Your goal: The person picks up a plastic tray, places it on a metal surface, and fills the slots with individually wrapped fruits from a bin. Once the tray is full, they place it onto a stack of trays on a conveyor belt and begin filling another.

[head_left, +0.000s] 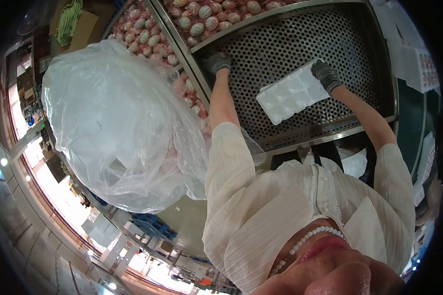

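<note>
Inside the perforated metal basin [354,44] lay a white compartment tray [293,96], its end clamped by the gloved right hand [326,76], seemingly for steadiness; the left hand [217,63] was near the metal divider [179,44], its finger spread impossible to tell.

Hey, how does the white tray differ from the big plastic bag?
The white tray is fairly flat, with rows of squarish cells; the plastic bag is bulging and wrinkled. The tray looks much smaller than the bag. The tray looks opaque, while the bag is shiny and see-through in places. The right hand is on the tray, not the bag. Both look pale.
</note>
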### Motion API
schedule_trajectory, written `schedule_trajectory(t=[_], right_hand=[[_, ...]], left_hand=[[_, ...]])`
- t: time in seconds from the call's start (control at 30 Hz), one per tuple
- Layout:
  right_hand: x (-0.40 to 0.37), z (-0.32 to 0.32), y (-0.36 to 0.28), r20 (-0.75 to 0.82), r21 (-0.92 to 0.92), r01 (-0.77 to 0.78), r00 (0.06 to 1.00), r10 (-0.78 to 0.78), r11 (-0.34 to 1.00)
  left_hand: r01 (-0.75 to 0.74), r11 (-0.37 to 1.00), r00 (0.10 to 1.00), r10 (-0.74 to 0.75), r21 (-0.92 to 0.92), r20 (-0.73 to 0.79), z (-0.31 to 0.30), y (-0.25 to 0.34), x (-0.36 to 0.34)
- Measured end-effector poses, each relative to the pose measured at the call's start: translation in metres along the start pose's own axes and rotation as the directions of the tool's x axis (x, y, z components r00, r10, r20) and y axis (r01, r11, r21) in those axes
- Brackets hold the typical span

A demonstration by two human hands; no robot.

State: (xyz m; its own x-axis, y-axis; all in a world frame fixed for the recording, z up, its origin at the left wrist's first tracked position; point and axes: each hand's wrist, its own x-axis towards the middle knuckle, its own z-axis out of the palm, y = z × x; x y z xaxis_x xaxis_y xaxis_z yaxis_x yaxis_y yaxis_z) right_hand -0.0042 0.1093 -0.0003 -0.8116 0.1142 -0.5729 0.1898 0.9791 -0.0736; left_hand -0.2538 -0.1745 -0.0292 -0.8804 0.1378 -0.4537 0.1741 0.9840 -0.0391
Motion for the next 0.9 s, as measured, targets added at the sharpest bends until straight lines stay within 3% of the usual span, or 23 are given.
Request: schedule_trajectory(t=[0.03,0.07,0.1,0.13,0.17,0.2,0.23,0.27,0.3,0.37,0.43,0.47,0.5,0.53,0.57,0.63,0.67,0.7,0.77,0.8,0.87,0.9], right_hand=[[0.002,-0.01,-0.003,0.002,0.002,-0.008,1.0,0.008,1.0],[0.004,-0.019,-0.007,0.137,0.222,-0.238,0.968,0.211,0.946],[0.006,-0.021,-0.009,0.308,0.393,-0.464,0.88,0.362,0.794],[0.005,-0.022,-0.01,0.313,0.393,-0.467,0.878,0.363,0.792],[0.001,-0.022,-0.011,0.252,0.434,-0.439,0.897,0.362,0.786],[-0.001,-0.022,-0.011,0.185,0.474,-0.406,0.914,0.362,0.781],[0.004,-0.017,-0.007,0.185,0.477,-0.403,0.915,0.359,0.781],[0.009,-0.012,-0.004,0.197,0.476,-0.427,0.904,0.38,0.769],[0.011,-0.008,-0.004,0.206,0.476,-0.448,0.893,0.4,0.757],[-0.004,-0.031,-0.008,0.252,0.479,-0.462,0.887,0.387,0.746],[-0.021,-0.041,-0.01,0.077,0.455,-0.235,0.971,0.225,0.859],[-0.029,-0.037,-0.008,0.064,0.454,-0.222,0.974,0.217,0.863],[-0.038,-0.036,-0.007,-0.136,0.516,-0.059,0.979,0.15,0.855],[-0.039,-0.029,-0.011,-0.332,0.547,0.12,0.94,0.083,0.829],[-0.043,-0.028,-0.024,-0.341,0.546,0.145,0.938,0.06,0.825],[-0.064,-0.025,-0.038,-0.443,0.807,0.293,0.874,0.199,0.513],[-0.069,-0.012,-0.043,-0.327,0.944,0.316,0.933,0.148,0.093],[-0.096,-0.029,-0.051,-0.04,0.962,0.03,0.999,-0.033,-0.272],[-0.12,-0.017,-0.057,0.041,0.845,-0.077,0.996,-0.08,-0.529],[-0.126,0.003,-0.049,0.048,0.844,-0.069,0.997,-0.054,-0.531],[-0.134,0.043,-0.032,0.076,0.918,-0.043,0.995,0.068,-0.394],[-0.138,0.042,-0.027,0.076,0.916,-0.044,0.995,0.065,-0.398]], left_hand=[[-0.008,1.0,1.0,0.008,0.001,0.002,0.006,0.003,-0.003],[-0.004,0.999,1.0,0.003,-0.037,-0.025,0.015,0.006,-0.01],[0.003,0.997,0.999,-0.007,-0.075,-0.053,0.017,0.009,-0.021],[-0.028,0.999,0.981,0.031,0.017,-0.193,0.017,0.011,-0.032],[-0.028,0.999,0.982,0.031,0.02,-0.186,0.013,0.011,-0.042],[0.034,0.872,0.989,-0.1,-0.488,-0.11,-0.003,0.014,-0.053],[0.108,0.505,0.984,-0.178,-0.856,0.019,-0.019,0.016,-0.063],[0.17,0.001,0.969,-0.183,-0.985,0.167,-0.028,0.013,-0.071],[0.167,0.005,0.968,-0.192,-0.986,0.163,-0.021,0.01,-0.073],[0.216,-0.578,0.976,0.133,-0.787,0.17,0.0,0.014,-0.077],[0.228,-0.591,0.912,0.407,-0.774,-0.042,-0.008,0.032,-0.109],[0.337,-0.642,0.89,0.456,-0.689,0.01,0.001,0.042,-0.116],[0.431,-0.681,0.863,0.503,-0.592,0.051,0.011,0.053,-0.122],[0.426,-0.693,0.869,0.493,-0.582,0.049,0.022,0.065,-0.132],[0.426,-0.702,0.872,0.486,-0.571,0.054,0.031,0.073,-0.144],[0.367,-0.668,0.913,0.392,-0.647,0.113,0.025,0.101,-0.184],[0.349,-0.576,0.926,0.334,-0.739,0.177,0.017,0.115,-0.205],[0.378,-0.563,0.912,0.363,-0.735,0.191,0.021,0.124,-0.217],[0.319,-0.456,0.899,0.423,-0.831,0.113,0.031,0.141,-0.24],[0.336,-0.45,0.887,0.446,-0.827,0.118,0.035,0.151,-0.248],[0.217,-0.24,0.906,0.409,-0.946,0.104,0.043,0.16,-0.261],[0.147,-0.122,0.92,0.382,-0.982,0.09,0.047,0.159,-0.264]])
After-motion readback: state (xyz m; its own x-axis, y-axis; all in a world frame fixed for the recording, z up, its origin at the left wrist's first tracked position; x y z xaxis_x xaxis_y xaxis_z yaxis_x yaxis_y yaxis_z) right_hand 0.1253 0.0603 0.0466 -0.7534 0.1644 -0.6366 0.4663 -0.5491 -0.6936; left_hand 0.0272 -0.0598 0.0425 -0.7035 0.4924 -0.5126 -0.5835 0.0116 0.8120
